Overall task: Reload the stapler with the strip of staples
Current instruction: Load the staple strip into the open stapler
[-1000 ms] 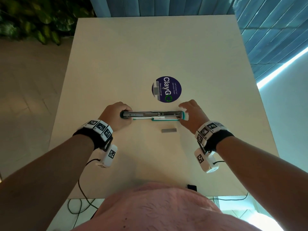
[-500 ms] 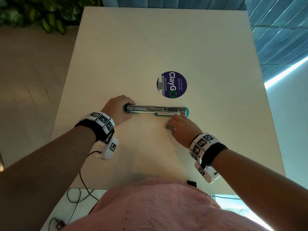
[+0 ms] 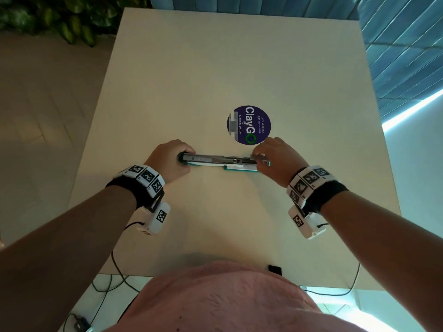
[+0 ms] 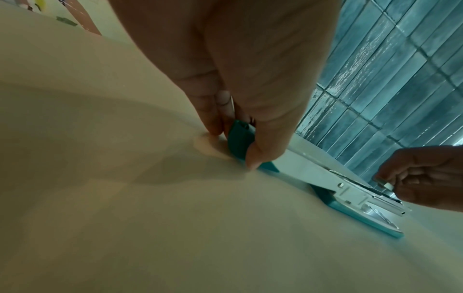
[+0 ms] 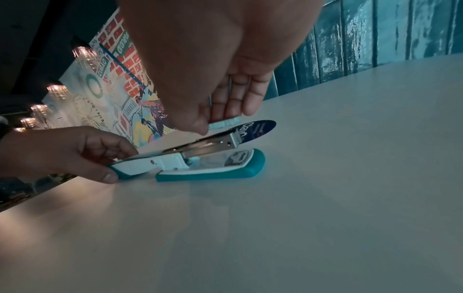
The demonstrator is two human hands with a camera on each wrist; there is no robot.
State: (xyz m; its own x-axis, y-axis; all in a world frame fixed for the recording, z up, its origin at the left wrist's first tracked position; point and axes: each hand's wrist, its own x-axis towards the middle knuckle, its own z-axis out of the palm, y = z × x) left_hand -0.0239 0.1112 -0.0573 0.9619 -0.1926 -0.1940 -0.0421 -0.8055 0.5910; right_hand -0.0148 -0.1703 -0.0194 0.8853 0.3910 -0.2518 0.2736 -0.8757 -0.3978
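A teal and white stapler lies flat on the table, swung fully open, with its metal staple channel facing up. My left hand grips the teal lid end at the left and holds it down. My right hand pinches the strip of staples between thumb and fingers, just above the channel's right end. In the left wrist view the right hand shows at the stapler's far end. The teal base rests on the table.
A round dark blue ClayGo sticker is stuck to the cream table just behind the stapler. A small black item sits at the table's near edge. Cables hang below. Teal tiled wall lies beyond the far edge.
My right hand left the stapler's right end, came down to the staple strip lying in front of it, picked it up and carried it back over the channel. The left hand stayed put.
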